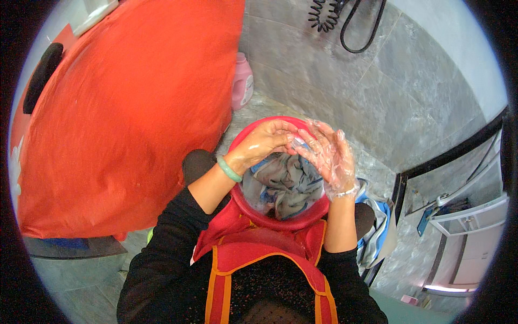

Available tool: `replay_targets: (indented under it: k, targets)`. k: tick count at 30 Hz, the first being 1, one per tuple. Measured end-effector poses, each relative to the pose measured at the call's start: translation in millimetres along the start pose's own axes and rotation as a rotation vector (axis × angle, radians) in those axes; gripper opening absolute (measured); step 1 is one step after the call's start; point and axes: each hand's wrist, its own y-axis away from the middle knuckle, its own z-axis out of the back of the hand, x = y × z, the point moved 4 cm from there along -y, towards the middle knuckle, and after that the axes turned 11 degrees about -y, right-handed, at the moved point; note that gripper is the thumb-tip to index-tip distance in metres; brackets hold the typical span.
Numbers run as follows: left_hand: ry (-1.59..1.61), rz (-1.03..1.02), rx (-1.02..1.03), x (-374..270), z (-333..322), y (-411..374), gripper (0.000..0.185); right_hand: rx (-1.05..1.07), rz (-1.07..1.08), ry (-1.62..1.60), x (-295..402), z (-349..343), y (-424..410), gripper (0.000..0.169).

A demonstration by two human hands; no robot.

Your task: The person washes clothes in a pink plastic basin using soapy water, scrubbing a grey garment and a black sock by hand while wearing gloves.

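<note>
My left hand (265,139) is bare and wet, with a green bangle (229,169) at the wrist. Its bent fingers meet the fingertips of my right hand (330,156), which wears a clear, crinkled disposable plastic glove. The fingers of the right hand are spread and hold nothing visible. Whether the left fingers pinch any of the loose plastic is not clear. Both hands are above a red plastic basin (297,224). Inside it lie soaked grey and blue garments (289,182) in cloudy water, partly hidden by my hands.
A large orange-red cloth cover (133,121) fills the left side. A pink detergent bottle (242,83) stands by the grey tiled wall (307,69). More blue-and-grey fabric (378,227) hangs on the right, beside a dark door frame (398,190). A black coiled hose (323,18) hangs above.
</note>
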Motion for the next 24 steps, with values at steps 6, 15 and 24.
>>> replay_targets:
  k: [6, 15, 24]
  targets:
    - [0.054, 0.001, -0.027, -1, -2, 5, 0.022, -0.017, 0.019, 0.172, -7, 0, -1, 0.048]
    - [-0.001, -0.021, 0.064, 2, -1, 11, 0.015, 0.056, -0.042, 0.306, -17, 0, -9, 0.044]
    - [0.096, -0.141, 0.0, 18, 17, 7, 0.016, 0.08, -0.048, 0.101, -22, -12, -6, 0.049]
